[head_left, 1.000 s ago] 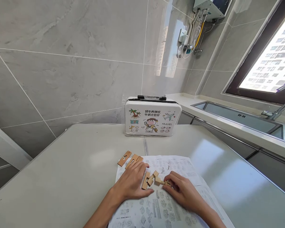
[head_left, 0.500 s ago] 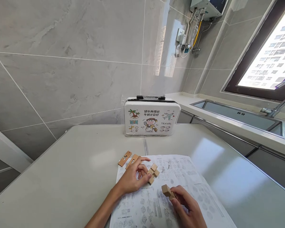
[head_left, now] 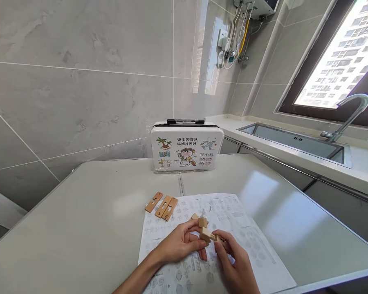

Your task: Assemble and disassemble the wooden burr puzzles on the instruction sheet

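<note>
Over the printed sheet, my left hand (head_left: 182, 243) is closed on a cluster of light wooden puzzle blocks (head_left: 203, 222), thumb in front and fingers behind. A notched wooden puzzle piece (head_left: 220, 239) is pinched between the thumb and fingertips of my right hand (head_left: 235, 258). Its left end meets or overlaps the cluster; how they fit together is partly hidden by my fingers. Part of a light wooden block (head_left: 194, 216) shows just behind my left fingers; I cannot tell whether it belongs to the cluster.
Three flat wooden plates (head_left: 169, 209) with cut-outs and markings lie at the upper left of the printed sheet (head_left: 251, 241). A white cartoon-printed case (head_left: 188, 149) stands at the back of the white table (head_left: 88, 212). To the right are a sink (head_left: 291, 141) and faucet (head_left: 352, 114).
My left hand has lifted the block cluster off the sheet and drawn it nearer. The right hand's piece now meets it. The three plates show fully, and the view has shifted slightly right.
</note>
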Action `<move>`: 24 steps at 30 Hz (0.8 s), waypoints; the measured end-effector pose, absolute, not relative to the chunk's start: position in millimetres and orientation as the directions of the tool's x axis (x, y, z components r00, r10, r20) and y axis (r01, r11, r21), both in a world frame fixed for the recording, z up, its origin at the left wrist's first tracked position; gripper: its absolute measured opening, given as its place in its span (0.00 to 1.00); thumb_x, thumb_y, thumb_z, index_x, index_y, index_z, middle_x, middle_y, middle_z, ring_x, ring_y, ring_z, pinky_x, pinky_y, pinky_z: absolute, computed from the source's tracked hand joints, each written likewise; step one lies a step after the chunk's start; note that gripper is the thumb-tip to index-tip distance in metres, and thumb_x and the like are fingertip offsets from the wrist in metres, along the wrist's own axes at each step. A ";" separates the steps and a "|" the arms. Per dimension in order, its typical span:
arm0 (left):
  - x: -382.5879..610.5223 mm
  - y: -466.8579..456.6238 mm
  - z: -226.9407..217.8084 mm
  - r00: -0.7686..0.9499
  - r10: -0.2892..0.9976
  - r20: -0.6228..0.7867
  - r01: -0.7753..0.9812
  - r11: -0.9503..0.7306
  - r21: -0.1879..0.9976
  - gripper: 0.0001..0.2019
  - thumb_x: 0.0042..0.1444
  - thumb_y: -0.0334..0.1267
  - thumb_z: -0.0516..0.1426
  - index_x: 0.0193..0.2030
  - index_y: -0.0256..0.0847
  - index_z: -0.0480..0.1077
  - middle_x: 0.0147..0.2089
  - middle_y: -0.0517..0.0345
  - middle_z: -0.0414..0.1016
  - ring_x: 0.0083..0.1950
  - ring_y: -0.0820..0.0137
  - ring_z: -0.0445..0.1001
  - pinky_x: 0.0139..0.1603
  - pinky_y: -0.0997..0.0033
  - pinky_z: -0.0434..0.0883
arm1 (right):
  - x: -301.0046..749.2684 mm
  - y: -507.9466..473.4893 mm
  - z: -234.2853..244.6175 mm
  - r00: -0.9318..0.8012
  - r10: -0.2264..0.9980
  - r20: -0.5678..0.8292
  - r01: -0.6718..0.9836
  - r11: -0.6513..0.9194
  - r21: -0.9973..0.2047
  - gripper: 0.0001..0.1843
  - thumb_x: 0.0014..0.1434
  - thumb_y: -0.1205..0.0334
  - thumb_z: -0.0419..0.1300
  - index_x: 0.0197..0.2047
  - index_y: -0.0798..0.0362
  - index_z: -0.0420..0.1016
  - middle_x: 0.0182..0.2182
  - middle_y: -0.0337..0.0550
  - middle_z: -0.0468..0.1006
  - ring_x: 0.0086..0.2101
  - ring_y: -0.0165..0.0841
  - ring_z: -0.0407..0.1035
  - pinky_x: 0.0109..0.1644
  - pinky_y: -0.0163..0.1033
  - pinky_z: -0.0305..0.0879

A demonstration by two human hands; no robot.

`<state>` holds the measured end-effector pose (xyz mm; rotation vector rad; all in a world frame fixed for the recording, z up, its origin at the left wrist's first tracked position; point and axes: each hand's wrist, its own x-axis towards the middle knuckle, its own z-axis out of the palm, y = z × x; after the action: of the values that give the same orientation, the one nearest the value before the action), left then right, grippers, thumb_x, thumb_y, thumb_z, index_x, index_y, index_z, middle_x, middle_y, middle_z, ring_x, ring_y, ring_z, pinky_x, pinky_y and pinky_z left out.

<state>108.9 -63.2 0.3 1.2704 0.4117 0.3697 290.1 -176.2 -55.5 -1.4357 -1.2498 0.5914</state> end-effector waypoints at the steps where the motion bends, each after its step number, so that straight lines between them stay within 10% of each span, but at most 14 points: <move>1: 109.4 -64.4 0.6 0.874 0.473 -0.113 -0.014 0.257 0.966 0.25 0.59 0.48 0.70 0.59 0.41 0.72 0.47 0.54 0.78 0.35 0.70 0.82 0.45 0.68 0.73 | 288.5 -176.4 -53.1 0.329 0.909 0.255 0.343 0.137 -0.929 0.21 0.70 0.43 0.59 0.51 0.51 0.79 0.29 0.44 0.81 0.27 0.38 0.75 0.33 0.37 0.74; 8: 111.6 -69.8 -9.7 0.841 0.478 -0.252 0.124 0.282 0.951 0.48 0.55 0.47 0.72 0.77 0.44 0.54 0.36 0.60 0.79 0.27 0.69 0.80 0.36 0.70 0.72 | 274.5 -179.0 -33.7 0.412 0.904 0.118 0.094 0.087 -0.992 0.21 0.68 0.38 0.61 0.44 0.49 0.72 0.24 0.37 0.77 0.25 0.35 0.71 0.29 0.35 0.65; 24: 114.1 -75.5 1.2 0.839 0.498 -0.217 0.214 0.064 0.975 0.38 0.53 0.38 0.71 0.70 0.45 0.66 0.37 0.59 0.82 0.29 0.72 0.78 0.35 0.72 0.73 | 285.5 -174.7 -41.2 0.290 0.957 -0.025 0.025 -0.034 -0.999 0.27 0.65 0.32 0.62 0.34 0.50 0.68 0.15 0.33 0.69 0.18 0.29 0.60 0.25 0.34 0.56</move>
<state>114.1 -75.5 1.2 1.5175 0.5917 0.2343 285.5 -174.7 -41.2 -1.3772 -0.9960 0.9960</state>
